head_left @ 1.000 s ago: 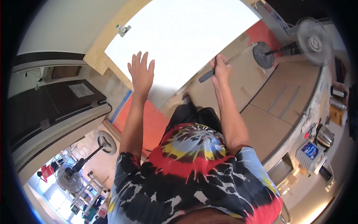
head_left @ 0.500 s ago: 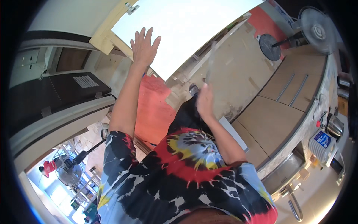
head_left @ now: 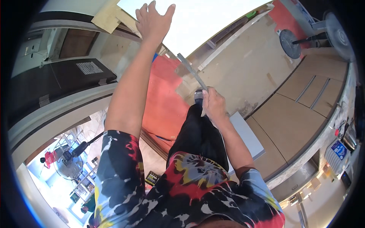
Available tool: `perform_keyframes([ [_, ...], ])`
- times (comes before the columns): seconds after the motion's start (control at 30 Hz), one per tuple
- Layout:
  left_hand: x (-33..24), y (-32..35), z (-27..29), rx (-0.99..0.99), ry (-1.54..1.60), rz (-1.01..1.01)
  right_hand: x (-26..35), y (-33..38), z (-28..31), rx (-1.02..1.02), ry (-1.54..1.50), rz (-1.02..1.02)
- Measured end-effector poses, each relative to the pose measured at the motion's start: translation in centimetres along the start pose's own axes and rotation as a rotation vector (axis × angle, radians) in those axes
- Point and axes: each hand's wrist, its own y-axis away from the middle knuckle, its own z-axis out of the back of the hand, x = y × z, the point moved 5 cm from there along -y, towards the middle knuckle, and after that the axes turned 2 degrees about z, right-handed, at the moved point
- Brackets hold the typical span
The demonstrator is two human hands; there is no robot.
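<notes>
A large, bright white panel (head_left: 201, 22) lies in front of me, one corner pointing toward me. My left hand (head_left: 154, 23) is over its left edge with fingers spread and nothing held; whether the palm presses on the panel I cannot tell. My right hand (head_left: 215, 104), closed, grips the near end of a long, flat, grey metal file (head_left: 192, 72). The file slants up and left, its far tip close to the panel's near corner. The end inside my fist is hidden.
Pale wooden boards (head_left: 108, 17) show at the panel's left. Red sheeting (head_left: 163, 98) and brown covering (head_left: 243, 72) lie on the floor. Brown cabinets (head_left: 289, 117) line the right, a white board (head_left: 243, 135) leaning by them. A standing fan (head_left: 291, 43) is far right, another fan (head_left: 68, 161) lower left.
The file, a blur before, now shows clearly, turned from upright to slanting left. My left hand has moved up and slightly right in view, its fingers still spread; the view has shifted.
</notes>
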Motion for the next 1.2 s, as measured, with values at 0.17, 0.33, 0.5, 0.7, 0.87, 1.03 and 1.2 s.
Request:
perform_keyframes([
  [0.17, -1.4, 0.6, 0.9, -0.019, -0.051, 0.094, -0.1, -0.3, -1.1, -0.042, 0.054, 0.003],
  [0.33, -1.4, 0.9, 1.5, -0.059, 0.000, 0.070, 4.3, -8.9, 1.9, -0.225, 0.061, 0.139],
  [0.5, -1.0, 0.7, 1.7, -0.013, 0.035, 0.100, 1.5, -3.4, 1.0, -0.162, 0.101, 0.091],
  [0.7, -1.0, 0.6, 1.5, -0.059, 0.071, 0.083, 2.4, -6.3, 0.1, -0.220, 0.102, 0.221],
  [0.87, 0.5, 0.3, 0.4, -0.129, 0.044, 0.021, 4.0, -8.1, 0.3, -0.254, 0.049, 0.214],
  [1.03, 0.4, 0.3, 0.5, -0.131, 0.051, 0.021, 1.3, -2.4, -1.0, -0.178, 0.056, 0.182],
  [1.2, 0.1, 0.4, 0.5, -0.128, 0.044, 0.038, 1.8, -2.7, -0.8, -0.228, 0.059, 0.173],
])
